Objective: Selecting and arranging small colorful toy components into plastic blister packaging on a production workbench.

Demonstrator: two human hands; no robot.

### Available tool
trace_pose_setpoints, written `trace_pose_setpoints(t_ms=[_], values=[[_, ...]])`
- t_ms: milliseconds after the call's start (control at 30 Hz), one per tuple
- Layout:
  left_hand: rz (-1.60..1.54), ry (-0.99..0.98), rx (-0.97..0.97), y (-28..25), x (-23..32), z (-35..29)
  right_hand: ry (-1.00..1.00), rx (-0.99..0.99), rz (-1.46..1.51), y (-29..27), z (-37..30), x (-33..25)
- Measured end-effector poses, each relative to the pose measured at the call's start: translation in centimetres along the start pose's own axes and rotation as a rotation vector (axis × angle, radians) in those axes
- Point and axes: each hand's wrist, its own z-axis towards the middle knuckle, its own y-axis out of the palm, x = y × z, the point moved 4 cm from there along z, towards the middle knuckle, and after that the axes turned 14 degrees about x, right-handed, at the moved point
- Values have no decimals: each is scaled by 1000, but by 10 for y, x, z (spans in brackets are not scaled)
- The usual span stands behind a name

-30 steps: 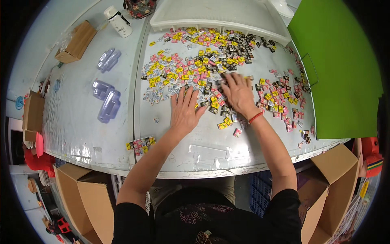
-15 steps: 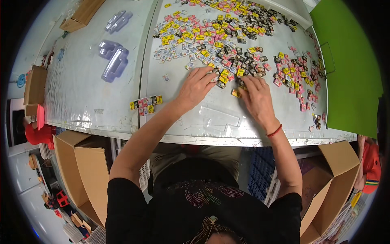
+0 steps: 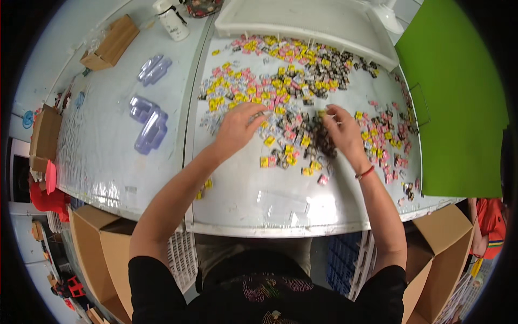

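Observation:
Small rectangular packets [image 3: 286,156] in yellow, pink, black and pale blue lie spread in a loose heap before me. Over the left part of the heap is my left hand [image 3: 237,128], its fingers bent toward the thumb; whatever is between them is too small to make out. My right hand [image 3: 343,132] hovers at the heap's right part, beside dark packets, with a yellow packet [image 3: 322,113] at its fingertips, slightly blurred. A clear plastic tray [image 3: 280,206] lies near the table's front edge. Beside my left forearm, a few packets [image 3: 205,188] show, partly hidden.
Two clear moulded trays [image 3: 151,129] [image 3: 154,69] lie on the left table. A white crate [image 3: 307,27] stands at the back, a green panel [image 3: 453,108] at the right. Farther left are a flask [image 3: 172,22] and a cardboard box [image 3: 111,43]. Open cartons [image 3: 108,237] flank me below.
The view has tilted up, showing more of the crate and the flask. Both hands have moved farther over the heap and apart; several packets now lie nearer to me than my hands.

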Motion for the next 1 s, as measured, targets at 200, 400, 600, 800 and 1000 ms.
trace_pose_setpoints(t_ms=[200,400,600,800,1000], values=[[13,-396,-68,35,-76,113,593,0,755,14,161,50],[173,-77,52,60,-146,178,724,114,971,42,234,59],[162,30,259,66,-165,194,664,277,1016,30,252,42],[72,-53,119,78,-175,230,461,196,1097,-30,300,-28],[-12,41,-143,121,-226,266,413,190,1146,-38,318,-47]])
